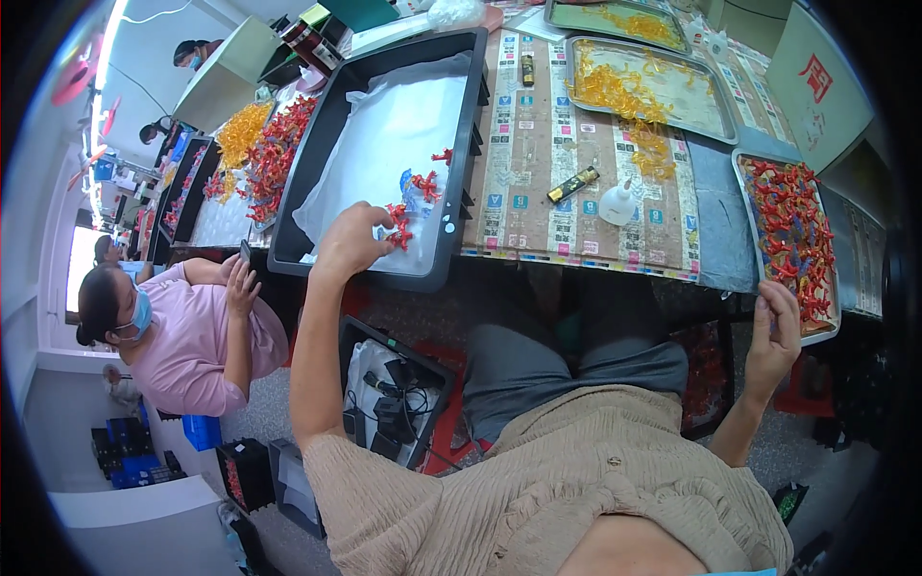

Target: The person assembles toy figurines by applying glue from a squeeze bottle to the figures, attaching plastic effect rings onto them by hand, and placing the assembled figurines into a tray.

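My left hand reaches into a large black tray lined with white sheeting. Its fingers are bent together at a small red plastic figurine in the near right part of the tray. Just beyond lie more red figurines with blue parts. At the right, my right hand is closed with fingers and thumb drawn together, beside the near left edge of a metal tray. Rows of red and blue figurines fill that tray. What the right fingers hold, if anything, is hidden.
Yellow translucent pieces spill from a metal tray onto the printed table covering. A white squeeze bottle and a black-and-gold stick lie nearby. A person in pink sits left; a bin with cables is below.
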Demonstrator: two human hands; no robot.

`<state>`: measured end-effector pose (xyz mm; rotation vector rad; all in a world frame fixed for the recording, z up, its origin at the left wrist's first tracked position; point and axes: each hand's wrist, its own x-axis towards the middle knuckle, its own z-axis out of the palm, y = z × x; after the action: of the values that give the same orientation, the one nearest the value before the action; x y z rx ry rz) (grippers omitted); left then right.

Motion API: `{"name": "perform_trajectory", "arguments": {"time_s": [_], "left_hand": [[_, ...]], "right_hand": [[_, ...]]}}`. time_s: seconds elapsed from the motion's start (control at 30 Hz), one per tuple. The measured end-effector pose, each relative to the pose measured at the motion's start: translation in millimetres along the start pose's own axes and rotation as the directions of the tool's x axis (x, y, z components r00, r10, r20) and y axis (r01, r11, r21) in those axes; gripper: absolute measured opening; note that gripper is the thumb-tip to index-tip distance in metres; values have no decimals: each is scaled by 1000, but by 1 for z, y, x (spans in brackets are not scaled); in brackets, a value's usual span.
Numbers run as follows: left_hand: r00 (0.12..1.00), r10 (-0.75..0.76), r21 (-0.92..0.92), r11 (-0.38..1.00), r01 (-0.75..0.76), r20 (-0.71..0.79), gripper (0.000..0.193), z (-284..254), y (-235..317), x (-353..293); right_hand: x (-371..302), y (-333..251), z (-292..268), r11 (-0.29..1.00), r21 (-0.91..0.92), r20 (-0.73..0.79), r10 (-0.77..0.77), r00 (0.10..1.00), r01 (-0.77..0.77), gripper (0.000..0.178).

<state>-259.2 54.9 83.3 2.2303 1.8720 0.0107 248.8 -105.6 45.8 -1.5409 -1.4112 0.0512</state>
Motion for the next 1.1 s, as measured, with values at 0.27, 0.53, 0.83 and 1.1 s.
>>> {"name": "perform_trajectory", "arguments": {"time_s": [0.27,0.53,0.83,1.1], "left_hand": [[993,-40,-165,986,22,-109,18,-11,1,-5],[981,68,-983,-12,-182,-182,26,-2,84,-80],[995,92,-796,-599,88,41,32,79,163,-102],[994,76,-774,-624,108,78,45,108,179,-104]], "right_hand": [[-4,-21,11,1000,19,98,-21,995,20,13],[10,-27,74,986,159,279,6,960,-52,33],[41,-21,163,985,162,308,-104,946,56,60],[30,-19,165,951,272,422,19,906,-146,47]]}}
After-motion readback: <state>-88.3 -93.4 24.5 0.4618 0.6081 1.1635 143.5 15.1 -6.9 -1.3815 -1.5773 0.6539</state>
